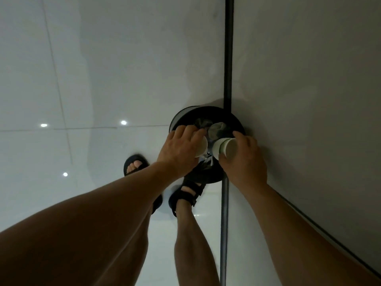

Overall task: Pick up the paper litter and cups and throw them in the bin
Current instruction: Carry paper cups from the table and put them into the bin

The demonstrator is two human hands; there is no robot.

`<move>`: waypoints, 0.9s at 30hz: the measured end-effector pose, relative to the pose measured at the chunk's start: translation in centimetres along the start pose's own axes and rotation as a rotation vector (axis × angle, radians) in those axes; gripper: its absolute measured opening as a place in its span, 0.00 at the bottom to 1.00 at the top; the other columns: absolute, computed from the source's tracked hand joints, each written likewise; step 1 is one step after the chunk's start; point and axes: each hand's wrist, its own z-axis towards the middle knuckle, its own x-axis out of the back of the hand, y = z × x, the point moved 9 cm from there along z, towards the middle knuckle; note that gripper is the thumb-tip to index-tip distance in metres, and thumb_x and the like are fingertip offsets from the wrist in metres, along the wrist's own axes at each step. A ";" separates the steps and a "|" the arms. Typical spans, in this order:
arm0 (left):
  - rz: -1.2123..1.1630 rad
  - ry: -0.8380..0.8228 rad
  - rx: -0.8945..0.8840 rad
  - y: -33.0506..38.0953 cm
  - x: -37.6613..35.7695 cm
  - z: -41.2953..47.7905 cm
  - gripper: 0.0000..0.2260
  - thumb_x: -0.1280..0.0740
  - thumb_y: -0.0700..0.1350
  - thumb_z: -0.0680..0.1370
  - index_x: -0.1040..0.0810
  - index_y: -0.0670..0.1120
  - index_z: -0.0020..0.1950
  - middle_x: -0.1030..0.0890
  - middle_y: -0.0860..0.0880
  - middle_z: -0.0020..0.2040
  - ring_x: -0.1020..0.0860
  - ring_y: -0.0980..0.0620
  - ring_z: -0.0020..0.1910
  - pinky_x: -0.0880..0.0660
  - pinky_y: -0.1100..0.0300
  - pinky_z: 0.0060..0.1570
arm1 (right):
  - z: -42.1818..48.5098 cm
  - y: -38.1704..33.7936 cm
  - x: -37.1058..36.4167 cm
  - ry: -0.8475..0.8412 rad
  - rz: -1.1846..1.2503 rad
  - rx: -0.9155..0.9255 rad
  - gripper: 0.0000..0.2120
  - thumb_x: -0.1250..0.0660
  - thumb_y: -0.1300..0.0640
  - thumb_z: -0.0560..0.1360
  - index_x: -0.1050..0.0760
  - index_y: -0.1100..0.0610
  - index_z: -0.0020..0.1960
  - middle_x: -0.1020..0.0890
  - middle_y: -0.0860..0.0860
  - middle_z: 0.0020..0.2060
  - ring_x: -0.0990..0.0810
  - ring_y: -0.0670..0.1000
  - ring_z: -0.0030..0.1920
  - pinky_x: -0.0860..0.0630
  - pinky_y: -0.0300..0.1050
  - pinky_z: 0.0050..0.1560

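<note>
– Cups, paper, two: one point(201, 145) lies sideways under the curled fingers of the left hand point(179, 150). The other point(223, 149), printed green, is clasped by the right hand point(244, 159). Both hang over the mouth of the bin point(181, 116), toward its near rim.

– What could fail from this position?

– Crumpled paper point(217, 129) already lies high inside the bin. A cup let go onto that heap could roll off and drop over the near rim. The cups point sideways, so any dregs would run out; whether they are empty cannot be told. The sandal point(189, 193) stands against the bin's near side, and a shift of that foot could knock the bin.

– And the surroundings?

– The floor point(103, 79) is glossy pale tile with thin joints, and it mirrors small round lights point(123, 122). A dropped cup would likely slide on it. A plain grey wall point(309, 79) rises on the right, edged by a dark vertical strip point(228, 58), and the bin's far rim sits against that strip. The light is dim.
</note>
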 end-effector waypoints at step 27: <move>0.080 0.099 0.307 -3.4 22.0 -16.2 0.36 0.62 0.68 0.74 0.65 0.51 0.77 0.62 0.48 0.78 0.66 0.46 0.76 0.59 0.43 0.73 | -12.6 -17.2 13.6 0.019 -0.145 0.299 0.42 0.37 0.40 0.76 0.58 0.49 0.80 0.60 0.52 0.79 0.63 0.54 0.78 0.52 0.57 0.77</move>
